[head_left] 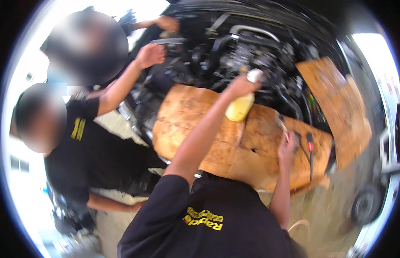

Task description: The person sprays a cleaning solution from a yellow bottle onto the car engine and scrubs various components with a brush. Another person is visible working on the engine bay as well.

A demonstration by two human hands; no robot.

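Observation:
My left hand (pixel 244 87) is wrapped round the neck of a spray bottle (pixel 238 108) with a white head and yellow liquid inside. It holds the bottle upright over the near side of the engine (pixel 255 53). Lower and to the right, my right hand (pixel 287 145) is closed on a small brush (pixel 282 122), its dark end pointing away toward the engine. Motion blur hides the brush's finer detail. Beneath both hands lies a brown, stained cover (pixel 191 124) along the car's front edge.
A long black tool with a red band (pixel 311 148) lies on the cover, right of my right hand. A second brown cover (pixel 337 107) drapes the right side. Two people stand at the left; one's hand (pixel 151 55) reaches over the engine bay. A wheel (pixel 366 204) stands at lower right.

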